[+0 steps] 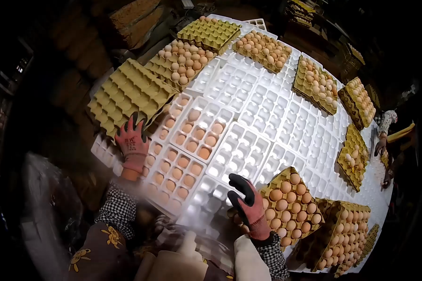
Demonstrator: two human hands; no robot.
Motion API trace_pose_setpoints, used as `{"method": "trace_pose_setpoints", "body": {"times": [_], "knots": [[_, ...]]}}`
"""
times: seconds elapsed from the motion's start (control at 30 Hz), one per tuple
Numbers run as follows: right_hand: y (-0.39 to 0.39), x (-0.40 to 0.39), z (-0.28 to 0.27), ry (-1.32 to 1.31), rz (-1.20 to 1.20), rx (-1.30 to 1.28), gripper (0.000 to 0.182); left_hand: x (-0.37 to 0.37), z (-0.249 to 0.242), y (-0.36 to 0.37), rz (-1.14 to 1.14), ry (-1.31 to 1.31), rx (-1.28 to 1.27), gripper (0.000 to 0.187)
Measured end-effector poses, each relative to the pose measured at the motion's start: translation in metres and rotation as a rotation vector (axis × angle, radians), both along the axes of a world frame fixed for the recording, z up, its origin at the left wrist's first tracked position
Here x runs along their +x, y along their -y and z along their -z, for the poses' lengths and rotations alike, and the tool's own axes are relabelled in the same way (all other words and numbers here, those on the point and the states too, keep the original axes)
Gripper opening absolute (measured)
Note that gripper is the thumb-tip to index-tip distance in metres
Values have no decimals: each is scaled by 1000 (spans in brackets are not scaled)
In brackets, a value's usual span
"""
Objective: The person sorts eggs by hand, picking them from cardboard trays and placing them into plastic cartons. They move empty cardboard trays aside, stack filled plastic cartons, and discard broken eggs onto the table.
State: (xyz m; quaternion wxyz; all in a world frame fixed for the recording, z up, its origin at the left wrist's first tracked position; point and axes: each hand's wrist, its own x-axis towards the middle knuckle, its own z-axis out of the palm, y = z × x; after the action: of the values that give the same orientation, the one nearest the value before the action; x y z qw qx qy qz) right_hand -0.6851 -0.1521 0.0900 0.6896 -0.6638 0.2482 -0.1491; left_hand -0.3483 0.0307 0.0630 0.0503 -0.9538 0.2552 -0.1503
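Observation:
My left hand [132, 144], in a red glove with dark fingertips, has its fingers spread at the lower corner of a bare pulp egg tray [129, 96]; it appears to touch that corner. My right hand [249, 203], gloved alike, is held with curved fingers and thumb apart, above a white plastic egg carton [206, 199] and beside a pulp tray of brown eggs [293, 206]. Nothing shows between its fingertips; what lies under the palm is partly hidden. Between my hands, white cartons hold brown eggs [177, 173], and a carton farther up [199, 131] is partly filled.
Many white cartons [258, 110] cover the table. Egg-laden pulp trays stand along its far side [262, 49] and right side [316, 84]. A stack of filled trays [344, 234] is at the lower right. Another person's hands [383, 140] are at the right edge.

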Motion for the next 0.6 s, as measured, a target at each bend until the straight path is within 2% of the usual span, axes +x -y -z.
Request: {"method": "trace_pose_setpoints", "body": {"times": [0.07,0.13,0.2,0.27,0.33,0.37,0.4,0.5,0.57,0.6], "knots": [[2,61,35,8,-101,-142,55,35,41,-32,-148,-252,68,70],[6,127,63,-64,-118,-216,59,37,59,-44,-120,-312,127,74],[14,190,104,-157,-26,-456,63,42,69,-52,-93,-366,192,79],[28,248,124,-161,78,-609,64,42,79,-57,-54,-288,157,78],[38,287,127,-462,133,-881,59,42,82,-56,-49,-271,166,76],[38,300,130,-730,36,-932,57,41,77,-54,-47,-285,161,75],[35,308,121,-826,13,-942,55,40,75,-55,-45,-300,160,74],[36,317,116,-893,-74,-1055,54,42,74,-56,-32,-296,130,75],[41,312,120,-834,-45,-948,53,40,77,-55,-46,-316,131,77],[40,303,129,-647,113,-836,53,39,73,-53,-59,-333,136,78]]}}
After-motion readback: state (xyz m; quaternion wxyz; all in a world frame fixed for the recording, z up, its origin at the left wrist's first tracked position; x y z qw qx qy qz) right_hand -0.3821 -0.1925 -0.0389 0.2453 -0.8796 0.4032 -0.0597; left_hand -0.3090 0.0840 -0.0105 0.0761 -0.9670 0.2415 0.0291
